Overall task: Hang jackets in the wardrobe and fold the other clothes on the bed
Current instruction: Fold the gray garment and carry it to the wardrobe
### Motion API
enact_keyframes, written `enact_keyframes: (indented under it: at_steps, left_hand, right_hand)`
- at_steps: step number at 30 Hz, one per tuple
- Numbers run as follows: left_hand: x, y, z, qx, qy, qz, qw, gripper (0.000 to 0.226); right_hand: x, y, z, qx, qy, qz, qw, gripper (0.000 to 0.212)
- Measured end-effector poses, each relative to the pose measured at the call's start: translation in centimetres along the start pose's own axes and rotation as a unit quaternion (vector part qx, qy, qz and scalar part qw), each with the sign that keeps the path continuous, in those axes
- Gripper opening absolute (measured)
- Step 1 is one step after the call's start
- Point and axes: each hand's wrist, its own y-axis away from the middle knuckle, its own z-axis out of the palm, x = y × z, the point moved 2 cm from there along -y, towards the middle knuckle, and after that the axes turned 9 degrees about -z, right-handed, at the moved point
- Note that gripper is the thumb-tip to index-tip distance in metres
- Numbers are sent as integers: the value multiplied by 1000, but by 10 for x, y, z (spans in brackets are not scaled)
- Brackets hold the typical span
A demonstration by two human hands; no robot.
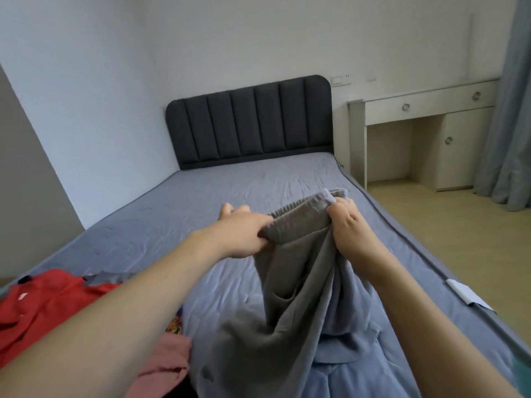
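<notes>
Far left, at the near corner of the bed [230,179]: a red garment [43,305] lies in a heap, with a pink garment [169,360] just beside it toward me. Both unfolded; neither is in hand.

My left hand [241,234] is curled closed, fingers and thumb pinching the left end of the ribbed waistband of the grey trousers [290,297]. My right hand [350,228] is likewise clenched on the right end of that waistband. The band is stretched between the two hands, raised above the mattress.

Governing relation: the waistband runs crosswise, hand to hand, while the garment's long axis drops from it back toward me, the legs bunched on the sheet near my body. Both hands sit about equally far out; neither is clearly nearer.

Judgement: the trousers are not yet folded. Laying them flat calls for carrying the waistband away, toward the headboard [250,124], so the legs draw out straight along the bed.

Right of the bed: a white desk [425,110] and a curtain [511,110].
</notes>
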Motion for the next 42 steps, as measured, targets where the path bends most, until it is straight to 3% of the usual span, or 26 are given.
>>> enact_keyframes:
  at_steps: [5, 7, 10, 12, 14, 16, 19, 24, 29, 31, 33, 36, 38, 39, 42]
  left_hand:
    - [-33, 12, -102, 179, -180, -18, 967, 9]
    - [-38, 25, -134, 198, -167, 27, 965, 4]
    - [-33, 52, -164, 106, -67, 88, 988, 9]
    - [-18, 70, -172, 1, 35, 111, 993, 6]
    - [-4, 82, -171, -129, 208, 90, 965, 14]
    - [-4, 78, -171, -161, 319, 57, 932, 15]
    - [-26, 58, -177, -93, 347, 11, 933, 19]
    - [-39, 56, -176, -50, 173, 9, 984, 66]
    - [-35, 56, -172, 122, 11, 16, 992, 16]
    - [-41, 58, -173, 272, -81, 65, 957, 17]
    - [-45, 62, -174, 401, -102, 131, 901, 23]
    - [-42, 71, -177, 522, -111, 181, 826, 26]
    - [-34, 76, -185, 548, -78, 205, 807, 21]
    - [-32, 78, -191, 537, -42, 214, 815, 17]
    - [-33, 80, -206, 416, 71, 186, 887, 17]
  right_hand:
    - [-61, -34, 9, -102, 90, -60, 989, 32]
    - [-87, -54, 2, -57, 79, -107, 989, 29]
    - [-119, -83, -12, 62, -6, -163, 985, 16]
    - [-134, -96, -14, 111, -29, -186, 976, 12]
    - [-145, -105, -14, 126, -61, -180, 974, 13]
    - [-154, -109, -15, 107, -67, -185, 975, 14]
    - [-163, -109, -22, 90, -56, -217, 970, 14]
    - [-172, -105, -24, 46, -53, -241, 968, 9]
    - [-166, -107, -19, 41, -52, -227, 972, 10]
    - [-159, -109, -25, 64, -83, -200, 974, 9]
    - [-156, -111, -29, 71, -107, -184, 974, 8]
    - [-156, -114, -29, 63, -104, -176, 977, 9]
    - [-156, -115, -26, 61, -118, -166, 977, 11]
    - [-156, -115, -25, 61, -133, -162, 976, 14]
    - [-154, -116, -25, 73, -170, -148, 971, 23]
